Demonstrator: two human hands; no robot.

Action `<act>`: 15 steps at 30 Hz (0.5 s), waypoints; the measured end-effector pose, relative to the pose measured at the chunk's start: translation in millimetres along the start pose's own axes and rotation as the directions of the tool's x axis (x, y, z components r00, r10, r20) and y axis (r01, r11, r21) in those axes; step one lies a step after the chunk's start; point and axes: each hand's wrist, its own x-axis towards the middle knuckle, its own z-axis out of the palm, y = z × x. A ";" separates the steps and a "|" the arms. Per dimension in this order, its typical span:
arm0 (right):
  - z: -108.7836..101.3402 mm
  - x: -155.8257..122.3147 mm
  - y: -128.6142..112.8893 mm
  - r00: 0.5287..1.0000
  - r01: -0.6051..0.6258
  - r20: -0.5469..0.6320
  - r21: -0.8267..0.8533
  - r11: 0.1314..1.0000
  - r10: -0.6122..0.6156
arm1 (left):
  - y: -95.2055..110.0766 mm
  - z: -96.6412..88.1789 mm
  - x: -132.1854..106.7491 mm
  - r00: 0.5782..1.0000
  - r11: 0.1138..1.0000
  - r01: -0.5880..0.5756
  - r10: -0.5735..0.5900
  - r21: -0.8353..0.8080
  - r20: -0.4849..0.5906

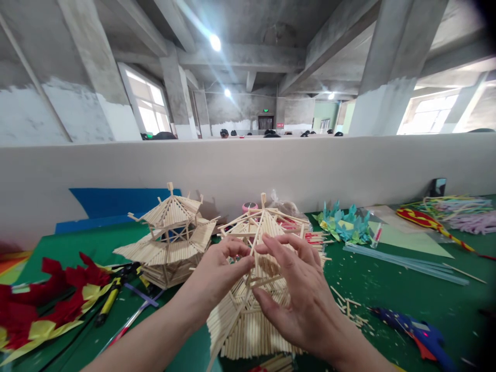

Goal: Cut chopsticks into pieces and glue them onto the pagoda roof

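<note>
A pagoda model made of thin wooden sticks stands in front of me, its pointed upper roof partly covered by my hands. At the left edge of that roof, my left hand has its thumb and forefinger closed around a slender wooden stick. My right hand is over the right side of the model, thumb and fingers apart, fingertips close to the same stick. Whether those fingertips touch it I cannot tell. Behind my left hand is a second stick pagoda with two roof tiers.
Left lie red and yellow crepe-paper pieces and a yellow-black cutter. Right are a blue glue gun, cut stick bits, clear glue sticks and a turquoise paper flower piece. A pale partition borders the table.
</note>
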 end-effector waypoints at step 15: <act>-46.2 -82.9 43.9 0.398 -0.591 -0.427 0.558 0.583 0.812 | 1.4 -0.4 0.0 0.999 0.997 -0.007 0.011 0.082 -0.047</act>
